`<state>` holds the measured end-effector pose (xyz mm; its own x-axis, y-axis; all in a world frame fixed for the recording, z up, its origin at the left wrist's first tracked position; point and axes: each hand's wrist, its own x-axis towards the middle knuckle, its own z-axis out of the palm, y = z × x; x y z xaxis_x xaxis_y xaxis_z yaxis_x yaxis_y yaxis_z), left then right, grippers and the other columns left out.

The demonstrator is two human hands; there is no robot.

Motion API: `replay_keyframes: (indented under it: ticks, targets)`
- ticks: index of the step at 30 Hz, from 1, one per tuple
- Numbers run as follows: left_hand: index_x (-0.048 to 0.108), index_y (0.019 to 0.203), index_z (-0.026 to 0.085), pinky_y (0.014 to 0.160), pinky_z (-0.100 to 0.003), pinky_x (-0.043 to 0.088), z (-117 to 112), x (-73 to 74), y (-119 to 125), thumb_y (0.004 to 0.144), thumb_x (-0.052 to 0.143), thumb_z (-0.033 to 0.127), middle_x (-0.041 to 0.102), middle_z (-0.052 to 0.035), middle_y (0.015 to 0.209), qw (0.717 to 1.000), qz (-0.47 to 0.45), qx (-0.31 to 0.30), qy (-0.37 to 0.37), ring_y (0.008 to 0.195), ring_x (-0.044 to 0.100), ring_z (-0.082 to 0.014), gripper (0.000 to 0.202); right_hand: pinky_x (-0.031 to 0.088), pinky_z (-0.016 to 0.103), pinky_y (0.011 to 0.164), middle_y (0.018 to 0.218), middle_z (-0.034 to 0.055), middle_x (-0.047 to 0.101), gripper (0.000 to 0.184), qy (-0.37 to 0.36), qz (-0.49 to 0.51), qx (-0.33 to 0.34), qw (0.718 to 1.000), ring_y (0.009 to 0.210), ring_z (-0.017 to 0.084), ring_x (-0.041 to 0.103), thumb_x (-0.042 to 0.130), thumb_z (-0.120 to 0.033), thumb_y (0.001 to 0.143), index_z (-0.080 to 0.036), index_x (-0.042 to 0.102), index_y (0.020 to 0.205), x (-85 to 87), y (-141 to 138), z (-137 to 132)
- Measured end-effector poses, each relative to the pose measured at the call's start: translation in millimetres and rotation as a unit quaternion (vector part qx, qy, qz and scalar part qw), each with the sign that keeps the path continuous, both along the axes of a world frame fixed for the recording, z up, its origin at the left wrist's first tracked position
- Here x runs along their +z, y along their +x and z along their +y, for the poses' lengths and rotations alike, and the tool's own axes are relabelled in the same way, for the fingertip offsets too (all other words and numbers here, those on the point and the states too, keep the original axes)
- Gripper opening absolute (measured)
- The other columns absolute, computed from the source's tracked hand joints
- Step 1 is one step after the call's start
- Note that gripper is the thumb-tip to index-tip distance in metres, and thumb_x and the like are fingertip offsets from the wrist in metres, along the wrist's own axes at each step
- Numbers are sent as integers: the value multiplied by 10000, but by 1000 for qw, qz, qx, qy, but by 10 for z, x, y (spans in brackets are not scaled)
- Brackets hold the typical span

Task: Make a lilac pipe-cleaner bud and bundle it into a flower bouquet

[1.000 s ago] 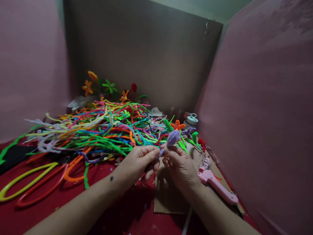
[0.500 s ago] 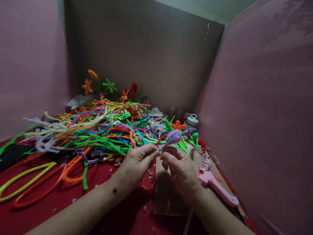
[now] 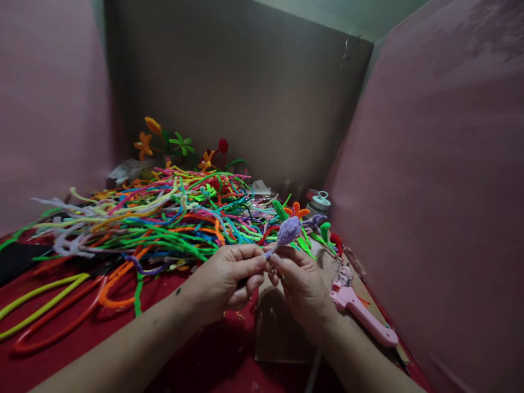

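Both my hands meet in the middle of the view over the red table. My left hand [image 3: 227, 275] and my right hand [image 3: 301, 284] are closed in a pinch on the short stem of a purple pipe-cleaner bud [image 3: 287, 231], which points up and to the right above my fingertips. Just behind the bud lies a big tangled heap of coloured pipe cleaners [image 3: 164, 215]. Under my right hand lies a piece of brown cardboard [image 3: 278, 330].
A pink glue gun [image 3: 360, 311] lies to the right of my right hand. Finished pipe-cleaner flowers [image 3: 180, 144] stand at the back, with a small bottle [image 3: 318, 203] nearby. Long yellow and orange loops [image 3: 61, 311] lie at the left. Pink and brown panels wall in the table.
My hands stay pinched on the bud's stem and have turned it slightly; my left fingers have curled in more. The view has shifted a little.
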<state>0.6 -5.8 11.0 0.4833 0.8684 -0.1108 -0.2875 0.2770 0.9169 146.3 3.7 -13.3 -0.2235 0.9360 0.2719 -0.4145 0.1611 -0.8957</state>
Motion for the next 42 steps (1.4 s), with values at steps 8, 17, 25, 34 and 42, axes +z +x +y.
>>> replay_keyframes:
  ticks: [8,17,25,34,42]
  targets:
    - [552,761,162,258,-132,168,-5,-21,-12,830,518,320,437,84,462,997,-52,-48,-34,272,142,4,176,336,200,547,641,-11,569,101,-43,42,25,998,588,76,429,665,-199,722,-170,697,814,-23,-6,-1]
    - [542,766,170,449,-196,362,-51,-81,66,825,499,331,503,35,570,884,305,148,322,453,459,-80,177,339,171,501,639,-27,550,96,-125,67,-34,989,533,52,405,717,-203,634,-167,677,713,19,-42,-18]
    - [551,745,164,509,-204,331,-17,-170,-13,868,377,223,479,27,598,756,410,174,480,524,433,-89,221,329,172,501,669,-15,585,97,-88,38,-38,995,581,69,441,722,-216,642,-184,685,726,34,-60,-38]
    - [485,611,172,324,-157,178,-53,106,17,778,525,361,366,88,392,977,153,82,126,316,251,-35,256,320,204,507,759,-12,596,156,7,-10,-23,1000,592,79,433,724,-217,646,-207,689,798,81,10,-44]
    - [561,721,164,273,-128,155,-38,51,-64,805,543,319,428,84,440,998,-18,-63,-24,267,158,3,177,238,193,436,577,-42,512,73,-87,65,39,993,473,57,361,645,-173,661,-178,664,732,61,17,-21]
